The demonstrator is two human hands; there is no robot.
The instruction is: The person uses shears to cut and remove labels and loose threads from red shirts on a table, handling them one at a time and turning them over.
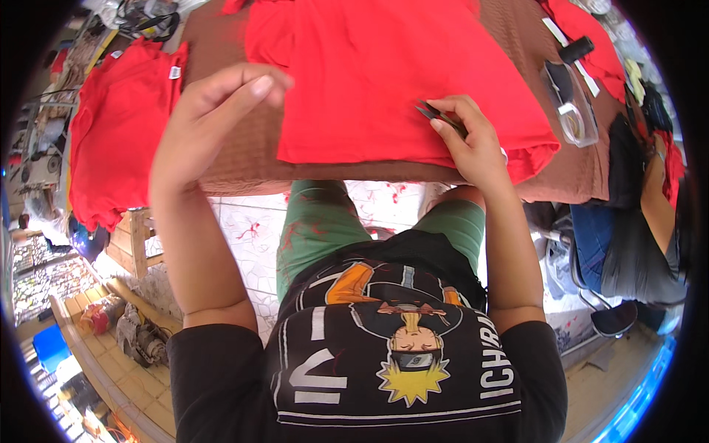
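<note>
Two hands: right hand (473,144) pinching thread snips (441,117) on flat red garment (391,81); left hand (210,122) spread.

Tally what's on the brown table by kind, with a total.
Red garments: 2, one under the hands, one at the far right
Thread snips in the right hand: 1
Clear plastic case: 1
Black cylinder: 1
Total: 5

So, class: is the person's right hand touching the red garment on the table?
Touching. The head view shows the right hand, holding small dark snips, resting directly on the red garment with no gap visible.
</note>
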